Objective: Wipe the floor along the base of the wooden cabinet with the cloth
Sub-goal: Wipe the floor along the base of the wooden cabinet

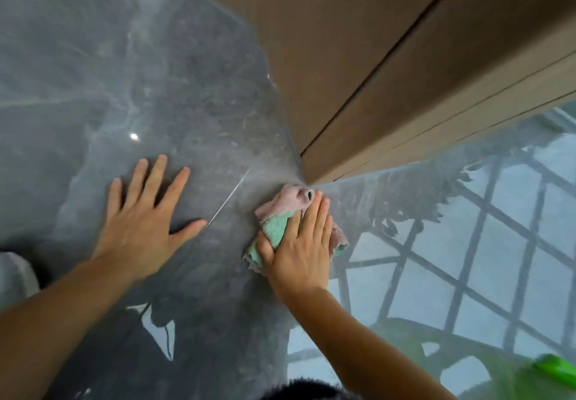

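Note:
A crumpled pink and green cloth (280,212) lies on the glossy grey floor (93,87), right at the bottom corner of the brown wooden cabinet (358,56). My right hand (300,250) presses flat on the cloth, fingers pointing toward the cabinet corner, thumb tucked against the green part. My left hand (143,215) rests flat on the bare floor to the left, fingers spread, holding nothing. The cloth's tip touches the cabinet's base.
The cabinet fills the upper right, its base edges running away from the corner on both sides. The shiny floor mirrors a window grid at the right. A bright green object (558,368) sits at the lower right edge. A thin tile seam (229,200) runs between my hands.

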A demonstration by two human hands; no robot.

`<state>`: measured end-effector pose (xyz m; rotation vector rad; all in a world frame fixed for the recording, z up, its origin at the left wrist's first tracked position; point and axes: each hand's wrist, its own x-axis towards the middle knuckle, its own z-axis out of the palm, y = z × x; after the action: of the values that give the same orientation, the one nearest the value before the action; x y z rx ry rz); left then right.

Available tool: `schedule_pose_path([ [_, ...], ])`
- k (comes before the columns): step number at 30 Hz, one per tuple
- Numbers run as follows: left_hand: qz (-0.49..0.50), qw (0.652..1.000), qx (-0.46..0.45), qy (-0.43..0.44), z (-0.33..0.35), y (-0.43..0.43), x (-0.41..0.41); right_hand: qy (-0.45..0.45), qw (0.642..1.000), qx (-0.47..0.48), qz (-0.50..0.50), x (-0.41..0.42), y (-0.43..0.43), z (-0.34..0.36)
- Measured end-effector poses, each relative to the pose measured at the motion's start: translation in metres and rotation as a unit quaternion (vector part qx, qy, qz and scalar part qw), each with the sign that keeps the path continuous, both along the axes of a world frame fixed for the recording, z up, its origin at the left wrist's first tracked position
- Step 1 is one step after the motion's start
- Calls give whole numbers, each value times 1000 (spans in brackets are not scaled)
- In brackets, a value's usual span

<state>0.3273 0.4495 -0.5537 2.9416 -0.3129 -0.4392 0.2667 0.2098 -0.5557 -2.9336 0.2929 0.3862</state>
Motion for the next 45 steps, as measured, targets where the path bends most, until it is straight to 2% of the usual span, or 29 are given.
schedule_pose_path([
  [3,-28,999,31,-30,-7,26,-7,4,998,-46,50,9,2,-1],
  [6,-37,997,41,-46,-4,19,-4,6,993,-29,111,13,-6,4],
  [8,-12,999,15,-38,-9,28,1,19,979,-14,200,34,-2,0],
  [11,-15,998,-3,-54,-7,22,-5,-19,965,-33,260,65,3,3],
  [14,-19,999,-1,-45,-7,28,-3,-32,969,-30,243,118,31,-2],
  [19,-18,998,-19,-48,-10,30,-4,-70,990,-5,125,244,57,-5],
  [22,-19,998,-31,-51,-13,31,-4,-75,993,-8,94,280,68,-3],
  [25,-15,999,-29,-40,-11,31,-7,-90,985,-23,148,249,62,0],
  [28,-13,999,-31,-35,-8,28,-5,-80,979,23,188,174,32,4],
  [30,-13,999,-32,-24,-6,27,-4,-67,981,42,180,113,13,8],
  [32,-18,999,-25,-17,-6,27,-5,-37,987,21,158,60,5,6],
  [34,-17,999,-23,-20,-7,28,-5,-16,990,-7,140,46,10,2],
  [37,-20,999,-30,-22,-10,28,-4,-65,991,-30,114,95,29,-7],
  [40,-15,999,-36,-30,-12,28,-6,-103,989,-2,102,183,51,-13],
  [45,-10,997,-56,-48,-14,27,-7,-96,990,8,101,308,72,-12],
])
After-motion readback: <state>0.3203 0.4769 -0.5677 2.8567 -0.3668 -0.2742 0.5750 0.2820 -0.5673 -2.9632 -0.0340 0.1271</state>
